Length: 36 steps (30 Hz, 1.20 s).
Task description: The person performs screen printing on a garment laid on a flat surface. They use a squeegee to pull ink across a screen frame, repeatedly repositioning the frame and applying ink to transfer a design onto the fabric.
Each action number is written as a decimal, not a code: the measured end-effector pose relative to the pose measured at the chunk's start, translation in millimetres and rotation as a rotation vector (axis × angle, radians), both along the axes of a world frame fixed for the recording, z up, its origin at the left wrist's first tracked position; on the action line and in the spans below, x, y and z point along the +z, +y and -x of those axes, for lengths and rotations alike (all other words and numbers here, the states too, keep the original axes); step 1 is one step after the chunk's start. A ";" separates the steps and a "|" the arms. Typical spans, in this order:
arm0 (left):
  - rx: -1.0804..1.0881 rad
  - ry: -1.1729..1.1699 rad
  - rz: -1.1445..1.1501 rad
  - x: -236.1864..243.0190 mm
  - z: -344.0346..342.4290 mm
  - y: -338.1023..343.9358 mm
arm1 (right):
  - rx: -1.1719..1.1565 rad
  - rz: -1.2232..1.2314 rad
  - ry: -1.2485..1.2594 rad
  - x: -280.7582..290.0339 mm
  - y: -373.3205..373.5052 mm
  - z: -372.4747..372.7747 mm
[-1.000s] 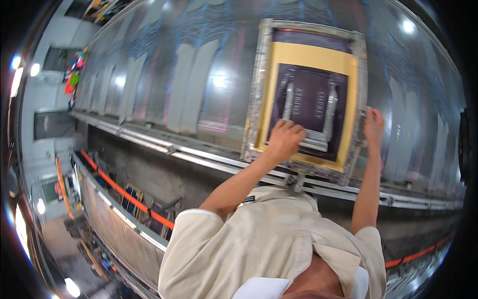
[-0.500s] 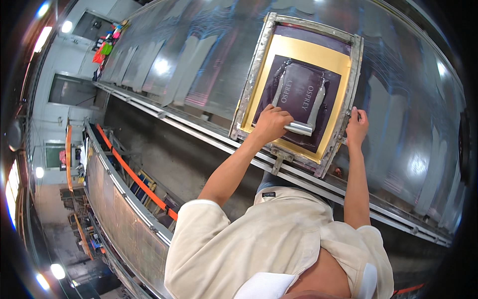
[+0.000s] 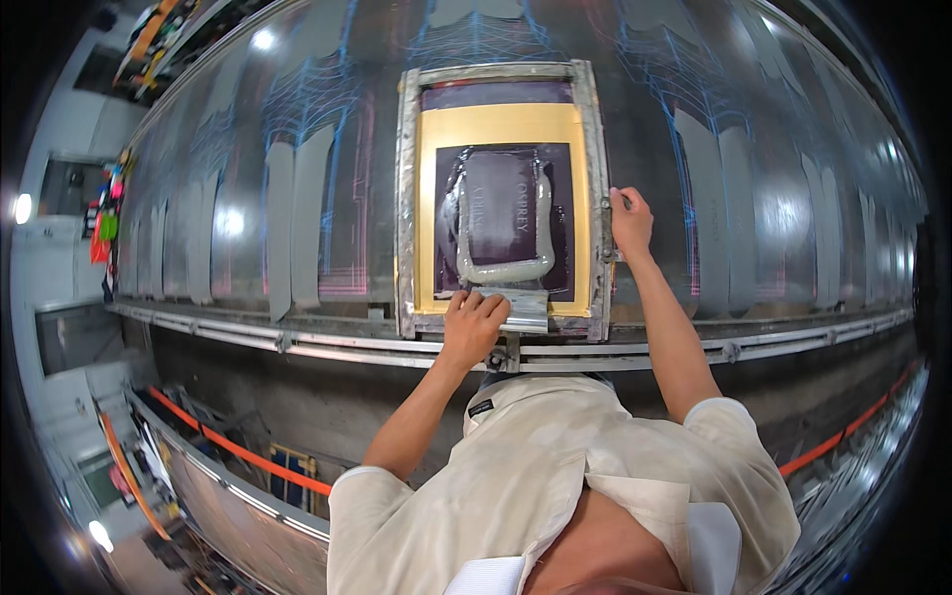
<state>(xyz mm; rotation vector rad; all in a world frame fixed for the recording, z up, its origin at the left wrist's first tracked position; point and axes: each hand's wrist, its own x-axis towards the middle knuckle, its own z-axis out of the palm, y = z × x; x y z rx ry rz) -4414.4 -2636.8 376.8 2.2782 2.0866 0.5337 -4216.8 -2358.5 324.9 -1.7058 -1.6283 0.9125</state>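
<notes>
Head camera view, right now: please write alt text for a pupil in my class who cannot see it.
A person's left hand grips a shiny metal tool at the near end of a rectangular frame, beside a U-shaped band of pale paste; the right hand is at the frame's right edge. The frame lies on a long grey table.

Smooth, glossy metal squeegee (image 3: 528,311)
</notes>
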 end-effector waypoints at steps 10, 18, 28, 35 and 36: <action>-0.036 0.044 -0.088 -11.2 97.0 167.6 | -0.027 -0.017 0.035 -10.1 -3.8 -3.2; -0.098 0.088 0.270 21.3 138.3 248.3 | -0.053 0.020 0.003 4.7 -6.1 3.9; -0.154 -0.080 0.157 -1.7 63.2 85.6 | -0.068 0.054 0.005 -5.8 -5.3 -3.2; -0.127 0.054 0.169 11.3 103.7 166.4 | -0.050 -0.010 -0.013 -12.8 -2.2 -2.5; -0.122 0.027 0.082 9.1 115.5 189.6 | -0.041 -0.004 0.001 -11.6 -2.7 -1.2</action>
